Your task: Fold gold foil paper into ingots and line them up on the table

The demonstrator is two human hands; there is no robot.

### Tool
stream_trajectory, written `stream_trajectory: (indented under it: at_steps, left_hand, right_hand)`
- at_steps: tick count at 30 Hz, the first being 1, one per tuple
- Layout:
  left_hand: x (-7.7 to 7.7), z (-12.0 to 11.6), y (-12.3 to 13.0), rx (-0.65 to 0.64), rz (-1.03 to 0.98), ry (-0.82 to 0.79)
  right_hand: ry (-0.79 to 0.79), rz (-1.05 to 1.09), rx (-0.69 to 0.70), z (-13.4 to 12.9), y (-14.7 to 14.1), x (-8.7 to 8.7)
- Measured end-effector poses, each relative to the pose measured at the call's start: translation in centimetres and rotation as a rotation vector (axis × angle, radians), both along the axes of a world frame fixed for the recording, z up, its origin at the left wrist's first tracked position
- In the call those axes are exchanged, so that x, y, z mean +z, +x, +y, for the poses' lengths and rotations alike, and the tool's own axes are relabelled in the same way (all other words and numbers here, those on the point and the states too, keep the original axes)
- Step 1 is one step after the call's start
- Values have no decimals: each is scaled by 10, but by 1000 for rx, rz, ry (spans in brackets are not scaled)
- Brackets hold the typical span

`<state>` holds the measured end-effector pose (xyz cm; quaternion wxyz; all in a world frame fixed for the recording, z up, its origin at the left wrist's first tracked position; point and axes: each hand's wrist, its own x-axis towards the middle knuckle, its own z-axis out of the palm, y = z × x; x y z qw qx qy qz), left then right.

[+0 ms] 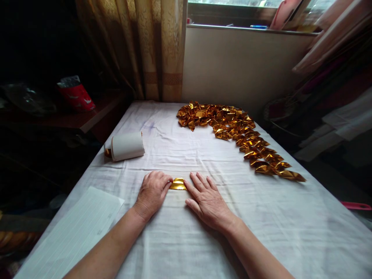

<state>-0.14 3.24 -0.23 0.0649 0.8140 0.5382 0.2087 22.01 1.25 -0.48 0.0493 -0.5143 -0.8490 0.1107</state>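
A small strip of folded gold foil paper [178, 184] lies on the white cloth between my hands. My left hand [154, 190] pinches its left end between thumb and fingers. My right hand [205, 195] rests palm down with fingers spread, its index fingertip touching the strip's right end. Farther back and to the right, many folded gold foil pieces [229, 120] lie in a curved pile that trails toward the right edge of the table.
A white cylinder [128, 146] lies on its side at the left. A lined paper sheet [78, 228] is near my left forearm. Beyond the cloth-covered table [180, 155], a red container [76, 96] stands on a dark side surface. Curtains [162, 46] and a wall border the back.
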Motion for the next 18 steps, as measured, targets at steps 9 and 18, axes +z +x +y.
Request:
stream_trajectory:
  at_steps: [9,18]
  left_hand:
    - [1,-1,-12,-46,-12,-37]
    - [2,-6,-9,-124,-8,42]
  right_hand:
    - [15,-7,-8,-1,-1,1]
    - [-4,24,-20,0,-3,2]
